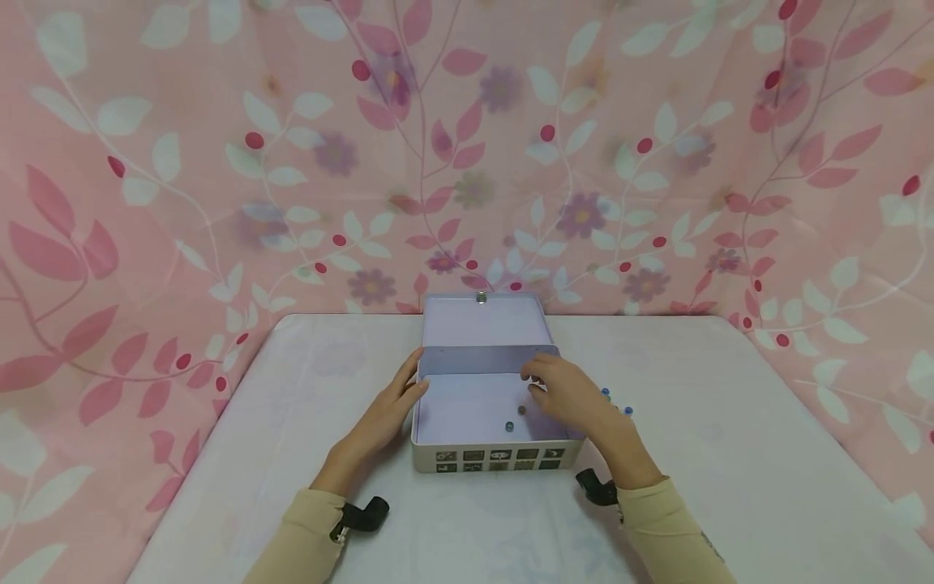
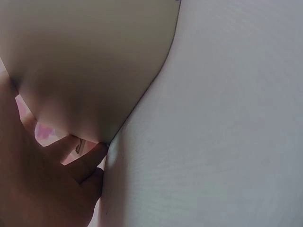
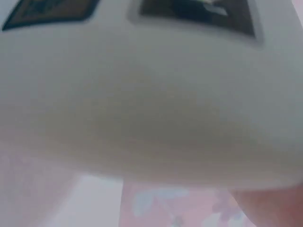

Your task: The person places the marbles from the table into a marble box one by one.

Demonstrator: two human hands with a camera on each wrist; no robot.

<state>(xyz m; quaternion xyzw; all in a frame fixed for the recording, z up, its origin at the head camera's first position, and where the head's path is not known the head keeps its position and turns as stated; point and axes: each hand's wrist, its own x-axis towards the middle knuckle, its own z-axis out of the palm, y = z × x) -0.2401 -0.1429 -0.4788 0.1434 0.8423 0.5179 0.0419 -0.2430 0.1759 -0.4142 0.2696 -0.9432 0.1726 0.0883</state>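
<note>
1. Head view: a pale box (image 1: 460, 408) sits on the middle of the white counter (image 1: 766, 487). Its long axis runs left to right, across the person's front, and the side with the rows of small pictures (image 1: 500, 455) faces the person.
2. Head view: the lid (image 1: 486, 321) is open along the far side, leaning back, with the latch (image 1: 481, 298) at its far edge.
3. Head view: the left hand (image 1: 387, 410) is at the box's left end, its grip pinching that wall, thumb at the rim and fingers along the outside.
4. Head view: the right hand (image 1: 572, 393) is over the box's right end. Its grip is loosely bent, thumb and fingers apart. Near it inside lie a brown bead (image 1: 521, 410) and a teal bead (image 1: 509, 427); blue beads (image 1: 628, 411) lie outside, to the right.
5. Left wrist view: the box's smooth outer wall fills the upper left, fingers touching its edge, the counter alongside.
6. Right wrist view: the pictured wall is close and blurred, running across; the fingertips are out of sight.
</note>
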